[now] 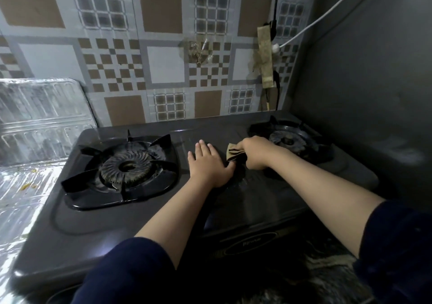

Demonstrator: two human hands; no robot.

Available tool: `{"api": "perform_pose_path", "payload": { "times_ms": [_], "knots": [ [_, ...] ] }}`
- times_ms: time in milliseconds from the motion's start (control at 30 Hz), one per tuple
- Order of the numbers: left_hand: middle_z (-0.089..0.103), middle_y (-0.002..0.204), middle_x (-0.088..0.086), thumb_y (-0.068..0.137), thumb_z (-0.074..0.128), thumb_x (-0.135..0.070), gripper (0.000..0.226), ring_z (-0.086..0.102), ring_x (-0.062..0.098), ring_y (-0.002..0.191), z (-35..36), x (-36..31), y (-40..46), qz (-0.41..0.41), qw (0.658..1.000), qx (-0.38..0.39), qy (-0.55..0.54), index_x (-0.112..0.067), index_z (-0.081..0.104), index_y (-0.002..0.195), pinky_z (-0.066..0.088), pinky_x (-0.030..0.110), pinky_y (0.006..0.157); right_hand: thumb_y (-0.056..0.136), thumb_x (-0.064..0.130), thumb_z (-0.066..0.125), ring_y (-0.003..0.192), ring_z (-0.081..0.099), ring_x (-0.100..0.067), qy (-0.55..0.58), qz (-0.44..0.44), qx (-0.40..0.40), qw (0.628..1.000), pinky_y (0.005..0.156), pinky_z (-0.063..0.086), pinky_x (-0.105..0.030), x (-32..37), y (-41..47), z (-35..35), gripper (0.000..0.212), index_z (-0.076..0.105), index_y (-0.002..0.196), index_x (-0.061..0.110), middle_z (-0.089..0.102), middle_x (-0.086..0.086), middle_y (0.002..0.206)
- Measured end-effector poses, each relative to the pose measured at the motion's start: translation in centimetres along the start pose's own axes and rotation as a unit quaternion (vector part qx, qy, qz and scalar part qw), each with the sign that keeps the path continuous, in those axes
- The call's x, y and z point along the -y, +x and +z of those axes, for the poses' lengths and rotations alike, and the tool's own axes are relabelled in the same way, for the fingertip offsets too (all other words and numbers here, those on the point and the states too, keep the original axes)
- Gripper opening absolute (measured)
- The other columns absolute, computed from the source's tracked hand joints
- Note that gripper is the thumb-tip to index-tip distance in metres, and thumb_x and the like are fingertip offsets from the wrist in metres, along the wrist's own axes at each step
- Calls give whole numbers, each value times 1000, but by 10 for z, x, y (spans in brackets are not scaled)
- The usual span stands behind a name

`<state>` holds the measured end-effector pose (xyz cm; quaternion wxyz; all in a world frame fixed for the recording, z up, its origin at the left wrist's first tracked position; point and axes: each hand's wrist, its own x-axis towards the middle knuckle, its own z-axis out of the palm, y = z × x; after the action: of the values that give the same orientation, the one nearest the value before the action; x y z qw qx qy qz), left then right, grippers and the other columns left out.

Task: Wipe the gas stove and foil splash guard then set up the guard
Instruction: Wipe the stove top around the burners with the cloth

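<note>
Head view
Gas stove: the dark two-burner gas stove [245,201] fills the middle of the picture, its back edge against the patterned wall [163,46].
Left burner: the left burner [127,167] sits under a black pan support in a glossy square tray.
Right burner: the right burner [288,140] lies at the far right, close to the plain grey side wall [362,93].
Left hand: the left hand [208,163] lies flat, palm down, on the stove top between the two burners, fingers straight and slightly spread, holding nothing.
Right hand: the right hand [254,151] is curled into a fist around a bunched brown cloth [235,154], pressing it on the stove top just left of the right burner and beside the left hand's thumb.
Foil splash guard: the foil splash guard [39,121] is to the left of the stove; one panel leans on the patterned wall, the rest lies flat, with small yellowish specks on it.
Sleeves: both forearms are bare, with dark blue sleeves [126,273] pushed up.
Cable: a white cable [311,26] runs down the corner to a taped spot on the wall.
</note>
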<state>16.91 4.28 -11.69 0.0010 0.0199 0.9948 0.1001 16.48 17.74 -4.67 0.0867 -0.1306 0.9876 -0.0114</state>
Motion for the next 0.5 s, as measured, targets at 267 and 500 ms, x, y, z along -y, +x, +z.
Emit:
{"api": "perform_pose_path", "payload": {
  "times_ms": [267,500],
  "knots": [
    [-6,159,22,89,30,-67,96,-7,33,148,-1,1,-2,7,1000,8,9,0,1,152,2,51,118,78,2,53,104,60,-28,33,14,-3,999,71,43,-28,-4,-27,4,60,55,132,26,62,-11,116],
    [-7,159,23,89,28,-70,98,-7,33,148,-2,1,-3,9,1000,11,18,0,0,152,2,52,117,77,1,51,87,56,-23,42,12,-7,999,62,40,-25,-14,-37,10,58,57,127,28,61,-6,102]
  ]
}}
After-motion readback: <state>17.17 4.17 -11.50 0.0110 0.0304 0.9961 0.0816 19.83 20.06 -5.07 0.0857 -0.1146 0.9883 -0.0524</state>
